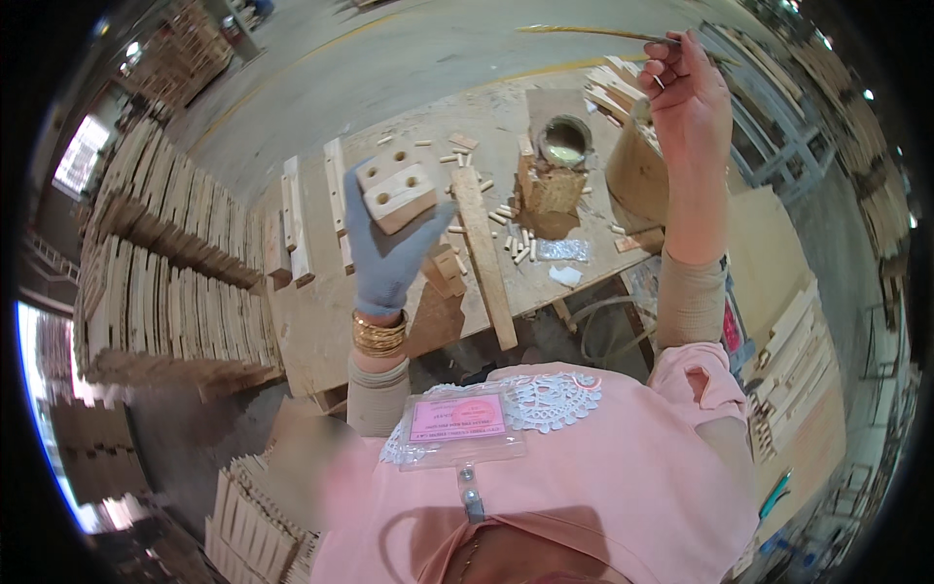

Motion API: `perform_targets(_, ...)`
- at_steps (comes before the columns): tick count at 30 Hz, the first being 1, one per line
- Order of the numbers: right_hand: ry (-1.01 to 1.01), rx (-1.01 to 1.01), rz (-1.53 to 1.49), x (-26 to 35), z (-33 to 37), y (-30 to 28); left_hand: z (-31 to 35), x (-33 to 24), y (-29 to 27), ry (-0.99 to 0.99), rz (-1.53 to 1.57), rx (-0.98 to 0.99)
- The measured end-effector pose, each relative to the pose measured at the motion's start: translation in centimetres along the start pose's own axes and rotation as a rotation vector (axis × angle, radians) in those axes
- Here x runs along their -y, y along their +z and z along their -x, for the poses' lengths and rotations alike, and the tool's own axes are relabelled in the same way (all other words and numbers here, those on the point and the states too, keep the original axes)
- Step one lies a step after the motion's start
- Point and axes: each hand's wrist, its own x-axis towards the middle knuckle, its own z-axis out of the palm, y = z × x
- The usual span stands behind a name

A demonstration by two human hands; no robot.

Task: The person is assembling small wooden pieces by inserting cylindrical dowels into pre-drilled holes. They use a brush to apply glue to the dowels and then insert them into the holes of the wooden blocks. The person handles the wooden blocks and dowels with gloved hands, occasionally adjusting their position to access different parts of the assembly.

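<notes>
Four round holes (413, 181) show in the pale, squared wooden blocks (401, 200), raised over the wooden worktop (321, 336); the left hand (391, 258), grey-gloved, cups them in its grip. The bare right hand (686, 83) pinches in its grip a slender yellowish-brown stick (593, 31), well apart from the round, grimy pot (566, 128). To my eye, slack cupping could drop the blocks; a wet stick might drip.
</notes>
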Motion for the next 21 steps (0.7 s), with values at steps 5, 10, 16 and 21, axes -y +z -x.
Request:
perform_targets(5,-0.053,-0.148,0.747,-3.9,-0.7,-6.3,-0.4,-0.6,0.4,-0.003,0.007,0.008)
perform_targets(10,-0.085,0.097,1.531,-9.7,-1.1,-9.0,-0.1,-0.9,0.7,-0.015,0.058,-0.003)
perform_targets(16,0.092,0.137,1.579,-12.5,-2.8,-11.4,0.0,-0.8,0.7,0.007,0.013,0.000)
perform_targets(21,0.060,0.037,1.335,-11.9,-2.8,-11.6,0.0,-0.6,0.4,0.044,-0.070,-0.007)
